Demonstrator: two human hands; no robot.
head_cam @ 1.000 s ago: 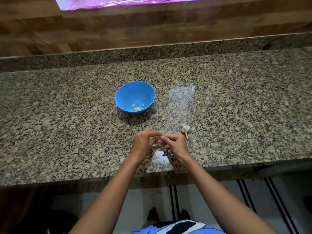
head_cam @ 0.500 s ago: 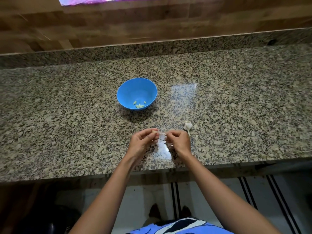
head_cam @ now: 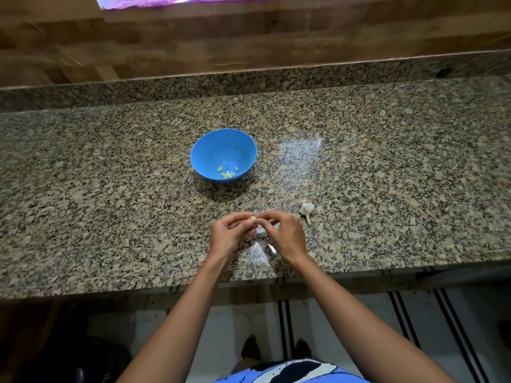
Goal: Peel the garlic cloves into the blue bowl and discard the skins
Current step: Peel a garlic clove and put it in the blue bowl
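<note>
Your left hand and right hand meet fingertip to fingertip, both pinching one small garlic clove just above the worktop. The blue bowl sits beyond your left hand, well apart, with a few peeled cloves inside. The garlic bulb rests just beside your right hand, on its far right.

Bowl behind hands; garlic head just R of them.
</note>
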